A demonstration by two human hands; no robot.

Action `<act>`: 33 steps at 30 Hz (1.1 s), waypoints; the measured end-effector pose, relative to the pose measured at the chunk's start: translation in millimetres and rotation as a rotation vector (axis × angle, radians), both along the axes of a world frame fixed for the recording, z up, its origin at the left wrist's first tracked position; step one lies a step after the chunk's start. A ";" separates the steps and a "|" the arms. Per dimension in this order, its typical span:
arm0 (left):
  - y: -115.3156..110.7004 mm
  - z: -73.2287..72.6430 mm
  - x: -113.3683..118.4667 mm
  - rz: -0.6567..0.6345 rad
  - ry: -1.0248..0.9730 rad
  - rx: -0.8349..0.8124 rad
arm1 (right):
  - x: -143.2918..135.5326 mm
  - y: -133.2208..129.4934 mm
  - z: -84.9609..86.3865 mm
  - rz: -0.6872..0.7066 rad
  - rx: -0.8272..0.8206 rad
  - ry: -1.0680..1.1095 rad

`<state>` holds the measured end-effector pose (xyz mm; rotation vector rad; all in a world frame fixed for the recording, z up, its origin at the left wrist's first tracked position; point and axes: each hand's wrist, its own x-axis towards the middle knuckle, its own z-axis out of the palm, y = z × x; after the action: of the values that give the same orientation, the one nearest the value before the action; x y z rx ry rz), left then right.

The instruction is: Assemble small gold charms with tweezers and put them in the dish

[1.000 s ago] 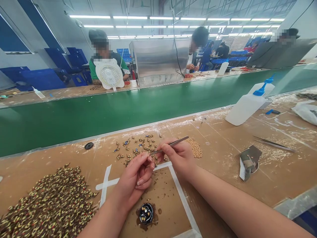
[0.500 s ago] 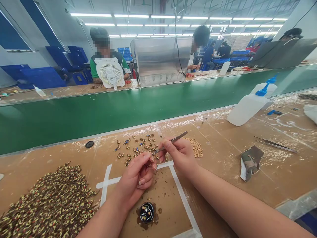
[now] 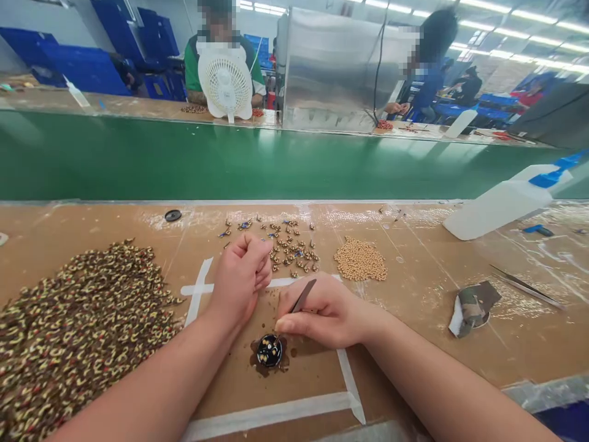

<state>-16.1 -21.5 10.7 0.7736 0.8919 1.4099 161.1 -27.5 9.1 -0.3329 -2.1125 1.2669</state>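
My right hand grips metal tweezers, angled down with the tip at a small round black dish. Glossy dark liquid and several small tan pieces lie in the dish, and a wet stain surrounds it. My left hand is closed to the upper left of the dish; whatever its fingers may hold is hidden. Just beyond it lie many small brown-and-yellow pieces, some with blue parts. A pile of tan beads sits beyond my right hand.
A large heap of brown, yellow and red pieces covers the left side. White tape frames the dish area. To the right are a plastic bottle, a camouflage cloth scrap and other tweezers. A green belt runs behind; people sit across it.
My right hand has moved down from beside the left hand, bringing the tweezers to the dish. My left hand has turned, its fingers now facing away. The view has tilted downward.
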 end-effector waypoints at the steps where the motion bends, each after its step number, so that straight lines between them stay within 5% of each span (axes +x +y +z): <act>1: 0.7 -0.7 0.3 -0.002 -0.009 0.002 | -0.5 -0.2 -1.7 0.012 0.009 -0.041; 26: 5.5 -18.6 3.9 -0.054 0.117 0.023 | -8.6 -0.1 -2.5 0.140 0.157 -0.076; 30: 3.9 -17.6 2.6 -0.039 0.131 0.029 | -7.6 -1.1 -3.0 0.127 0.105 -0.041; 33: 2.3 -13.8 2.0 -0.034 0.125 0.017 | -4.2 -0.6 -4.1 0.022 -0.081 0.092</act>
<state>-14.1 -19.2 -3.1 0.8935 0.9597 1.3521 156.9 -28.1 5.0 -0.2815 -1.9967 1.3569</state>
